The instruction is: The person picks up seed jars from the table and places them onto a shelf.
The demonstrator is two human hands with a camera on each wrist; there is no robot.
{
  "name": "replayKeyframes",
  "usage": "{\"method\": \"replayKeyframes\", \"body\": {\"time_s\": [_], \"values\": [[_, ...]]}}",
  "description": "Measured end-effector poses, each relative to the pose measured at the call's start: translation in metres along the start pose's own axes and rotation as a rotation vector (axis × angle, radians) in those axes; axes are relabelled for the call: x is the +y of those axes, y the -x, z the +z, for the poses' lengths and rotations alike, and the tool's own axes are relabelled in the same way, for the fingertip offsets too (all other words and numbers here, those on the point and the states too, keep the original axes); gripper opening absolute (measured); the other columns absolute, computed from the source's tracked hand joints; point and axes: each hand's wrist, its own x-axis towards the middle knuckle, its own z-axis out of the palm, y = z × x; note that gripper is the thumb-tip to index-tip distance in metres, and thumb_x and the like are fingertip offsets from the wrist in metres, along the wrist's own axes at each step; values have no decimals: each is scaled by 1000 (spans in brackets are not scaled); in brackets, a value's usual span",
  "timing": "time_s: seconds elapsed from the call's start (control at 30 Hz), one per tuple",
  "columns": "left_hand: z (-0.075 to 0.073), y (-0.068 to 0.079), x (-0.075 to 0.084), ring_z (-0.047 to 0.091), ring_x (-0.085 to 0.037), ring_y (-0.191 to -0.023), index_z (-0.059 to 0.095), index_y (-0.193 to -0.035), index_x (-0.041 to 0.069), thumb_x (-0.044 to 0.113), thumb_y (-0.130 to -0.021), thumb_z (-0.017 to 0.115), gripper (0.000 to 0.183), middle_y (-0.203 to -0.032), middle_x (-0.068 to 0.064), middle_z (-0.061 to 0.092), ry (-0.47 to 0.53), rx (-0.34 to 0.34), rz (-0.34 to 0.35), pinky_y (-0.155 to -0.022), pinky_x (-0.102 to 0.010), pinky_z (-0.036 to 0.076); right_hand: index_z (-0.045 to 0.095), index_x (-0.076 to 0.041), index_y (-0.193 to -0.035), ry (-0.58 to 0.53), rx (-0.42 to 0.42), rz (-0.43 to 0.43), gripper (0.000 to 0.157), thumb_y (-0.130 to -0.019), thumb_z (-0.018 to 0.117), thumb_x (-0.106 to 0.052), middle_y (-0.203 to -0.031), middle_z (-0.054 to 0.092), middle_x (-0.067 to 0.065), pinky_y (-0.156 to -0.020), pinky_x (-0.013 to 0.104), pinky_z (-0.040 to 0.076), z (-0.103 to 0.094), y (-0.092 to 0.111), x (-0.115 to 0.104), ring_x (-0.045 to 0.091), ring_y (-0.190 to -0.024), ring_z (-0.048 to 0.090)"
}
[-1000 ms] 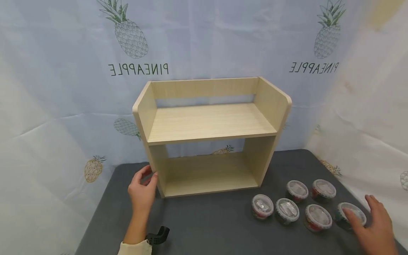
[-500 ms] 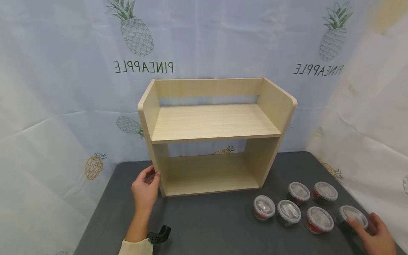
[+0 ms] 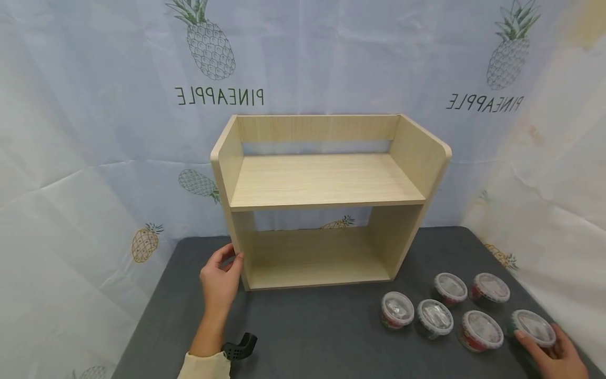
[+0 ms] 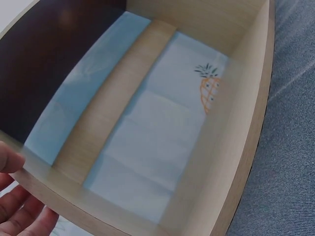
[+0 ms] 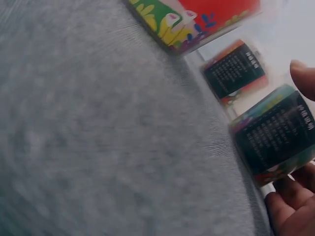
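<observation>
A two-tier wooden shelf [image 3: 326, 179] in pale wood stands upright on the dark table. My left hand [image 3: 220, 281] grips the front edge of its left side panel, low down. In the left wrist view the thumb lies inside the panel [image 4: 74, 204] and the fingers outside. Far to the right, my right hand [image 3: 556, 358] holds a round plastic cup [image 3: 533, 327] with a whitish lid, thumb at its near side and fingers round the right. The right wrist view shows this cup's dark printed label [image 5: 275, 137] with white lettering, close to the cloth surface.
Several similar lidded cups stand in a group left of the right hand, the leftmost cup [image 3: 396, 310] near the shelf's right front corner. The grey tabletop [image 3: 322, 331] lies before the shelf. A pineapple-print curtain [image 3: 303, 58] hangs behind and along the sides.
My right hand has moved down and in around the rightmost cup, its fingers closing on it. The left hand keeps its place on the shelf. The head view has turned a little.
</observation>
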Motion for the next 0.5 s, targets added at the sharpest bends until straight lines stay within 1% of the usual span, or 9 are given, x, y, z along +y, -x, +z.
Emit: {"method": "replayKeyframes", "body": {"time_s": [0.03,0.1,0.17,0.23,0.33,0.37,0.4,0.43,0.5], "values": [[0,-1,-6,62,7,-91,69,-111,-7,-1,-86,71,26,-105,-23,71,4,0,2,-74,-6,52,6,-12,-158,-9,10,2,96,-90,63,-47,-161,17,18,-89,1,41,1,0,0,34,-147,24],[1,-3,-16,61,8,-92,70,-112,-4,3,-86,73,27,-106,-21,71,0,0,-2,-74,-6,53,11,-10,-158,-23,32,3,95,-89,64,-46,-159,22,21,-63,-1,38,2,-1,0,33,-145,27],[2,-4,-26,61,8,-92,70,-112,-2,6,-85,75,28,-106,-18,71,-6,3,0,-74,-7,53,15,-7,-157,-22,53,6,94,-88,64,-48,-158,24,22,-62,-1,39,3,-1,1,33,-144,28],[2,-4,-27,62,8,-92,71,-112,-1,7,-85,75,29,-106,-17,71,-20,7,3,-74,-7,54,18,-3,-156,-15,65,4,94,-88,65,-49,-156,28,24,-47,4,28,3,-1,0,34,-143,30],[3,-4,-27,65,0,-90,71,-112,0,6,-84,76,29,-105,-16,71,-38,13,10,-73,-8,54,20,-1,-155,1,76,4,95,-87,64,-49,-155,30,25,-46,5,27,4,-2,1,34,-144,31],[4,-4,-28,67,-5,-91,71,-111,0,6,-83,77,29,-105,-15,71,-43,16,14,-73,-8,54,21,-1,-155,2,82,3,94,-87,64,-49,-154,32,26,-46,5,28,5,-2,1,29,-143,35],[5,-3,-28,68,-10,-91,71,-111,0,6,-83,77,29,-105,-16,71,-46,17,20,-72,-8,54,21,-1,-155,1,86,-1,93,-88,64,-48,-154,33,27,-46,4,28,5,-3,2,22,-141,41],[5,-3,-28,69,-15,-90,71,-111,-1,5,-83,77,29,-104,-16,71,-50,19,24,-72,-8,54,23,0,-155,-1,92,-4,91,-88,64,-47,-153,34,27,-46,4,28,6,-4,2,13,-133,48],[6,-2,-29,71,-23,-89,71,-110,-1,6,-83,77,29,-104,-16,71,-59,27,35,-71,-8,54,24,-1,-155,-11,96,-12,89,-88,64,-45,-152,38,26,-46,3,30,6,-4,3,-7,-110,50]]}}
